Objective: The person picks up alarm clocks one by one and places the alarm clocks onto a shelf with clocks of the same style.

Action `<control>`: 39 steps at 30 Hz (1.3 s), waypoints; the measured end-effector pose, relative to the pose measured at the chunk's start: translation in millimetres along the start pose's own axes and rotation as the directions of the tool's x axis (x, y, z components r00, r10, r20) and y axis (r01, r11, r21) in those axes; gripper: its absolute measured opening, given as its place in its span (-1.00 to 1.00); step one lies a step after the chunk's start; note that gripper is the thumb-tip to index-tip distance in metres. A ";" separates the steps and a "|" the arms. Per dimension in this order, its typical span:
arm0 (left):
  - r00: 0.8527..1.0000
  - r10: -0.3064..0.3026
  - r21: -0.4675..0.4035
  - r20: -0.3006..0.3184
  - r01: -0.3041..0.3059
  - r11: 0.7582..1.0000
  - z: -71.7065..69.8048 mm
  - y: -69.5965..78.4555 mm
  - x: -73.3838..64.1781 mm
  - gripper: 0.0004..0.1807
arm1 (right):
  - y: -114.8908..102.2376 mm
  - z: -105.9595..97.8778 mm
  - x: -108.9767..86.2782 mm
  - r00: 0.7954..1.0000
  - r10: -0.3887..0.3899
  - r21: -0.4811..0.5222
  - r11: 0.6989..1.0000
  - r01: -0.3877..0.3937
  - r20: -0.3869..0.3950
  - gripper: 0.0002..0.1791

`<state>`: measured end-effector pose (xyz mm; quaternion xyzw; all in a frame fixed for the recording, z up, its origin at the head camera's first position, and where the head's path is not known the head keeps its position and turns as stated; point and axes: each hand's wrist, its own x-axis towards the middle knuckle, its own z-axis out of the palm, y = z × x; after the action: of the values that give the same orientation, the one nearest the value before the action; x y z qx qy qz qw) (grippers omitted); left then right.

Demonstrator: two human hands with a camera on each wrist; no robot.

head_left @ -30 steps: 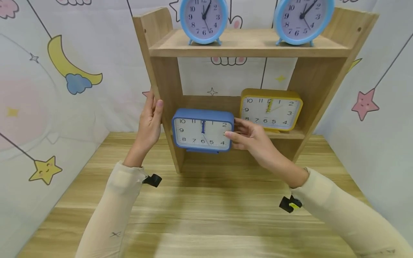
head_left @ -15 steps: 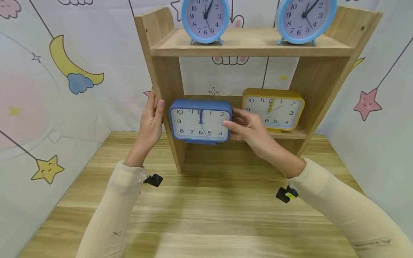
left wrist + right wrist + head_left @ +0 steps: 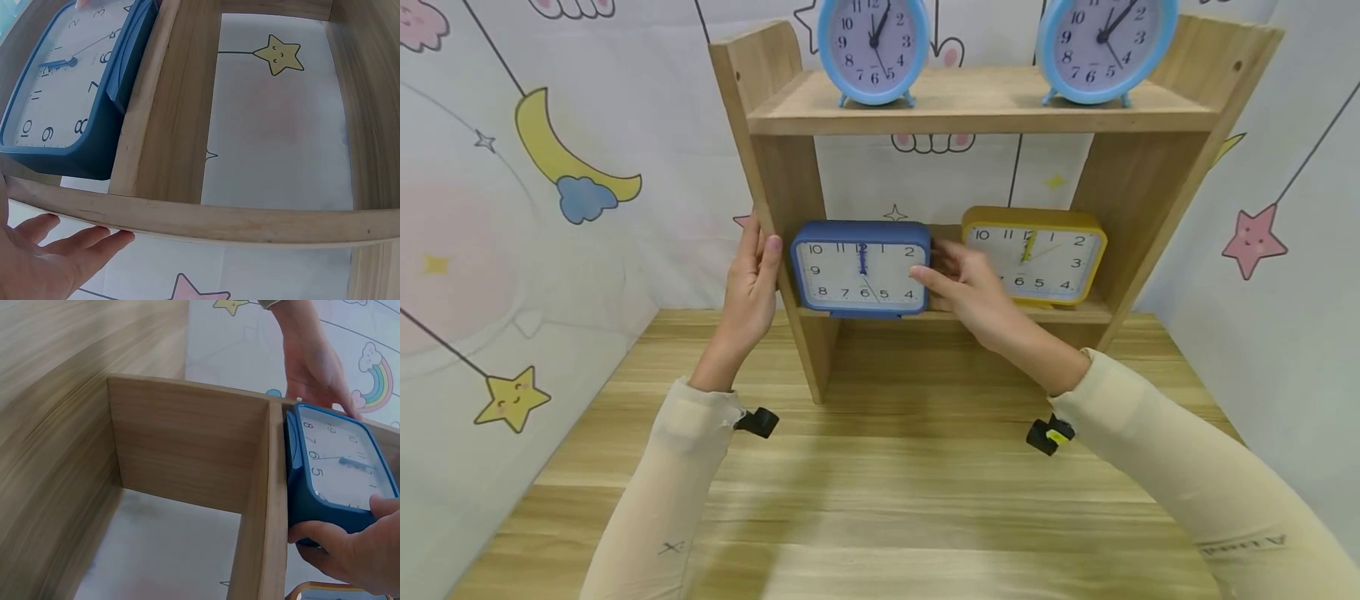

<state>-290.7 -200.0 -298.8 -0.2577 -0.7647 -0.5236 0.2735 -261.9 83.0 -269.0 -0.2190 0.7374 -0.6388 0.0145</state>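
Observation:
A blue rectangular clock (image 3: 842, 283) is at the left end of the middle shelf (image 3: 1075, 314) of a wooden rack. My right hand (image 3: 973, 292) grips its right side, with the thumb on the front edge; the fingers behind are partly hidden. In the right wrist view the blue clock (image 3: 340, 462) has its base at the shelf board. My left hand (image 3: 750, 287) rests against the outside of the rack's left side panel (image 3: 790, 175), fingers fairly straight. In the left wrist view the fingers of my left hand (image 3: 62, 256) touch that panel's edge.
A yellow rectangular clock (image 3: 1037, 262) stands on the same shelf, right of my right hand. Two round light-blue alarm clocks (image 3: 874, 62) (image 3: 1105, 58) stand on the top shelf (image 3: 985, 100). The rack stands on a wood-grain table (image 3: 895, 492), with patterned cloth (image 3: 677, 125) around it.
My right hand has carried the blue clock up and slightly left, back onto the middle shelf. My left hand has stayed at the side panel.

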 end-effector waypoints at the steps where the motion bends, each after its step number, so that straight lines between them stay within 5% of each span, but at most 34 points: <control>1: 1.000 -0.003 -0.002 -0.001 0.003 1.000 0.0 -2.3 0.0 -0.42 | 0.1 0.5 1.4 1.000 0.002 -0.008 1.000 -0.002 0.000 -0.43; 14: 1.000 -0.021 0.011 -0.006 0.021 1.000 0.5 -2.2 0.1 -0.43 | -5.9 8.3 11.4 0.998 0.049 -0.102 0.993 -0.052 -0.033 -0.45; 23: 1.000 -0.015 0.016 -0.006 0.015 1.000 0.3 -3.1 0.0 -0.44 | -1.9 10.2 20.1 0.997 -0.007 -0.221 0.975 -0.010 -0.075 -0.49; 39: 0.999 -0.012 -0.003 -0.031 0.012 1.000 1.8 -2.6 0.1 -0.45 | 0.8 5.9 20.2 0.999 -0.027 -0.352 0.936 0.018 -0.021 -0.35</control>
<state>-292.9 -199.1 -301.0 -0.2455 -0.7612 -0.5299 0.2818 -278.5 70.6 -265.6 -0.2183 0.8373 -0.4996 -0.0414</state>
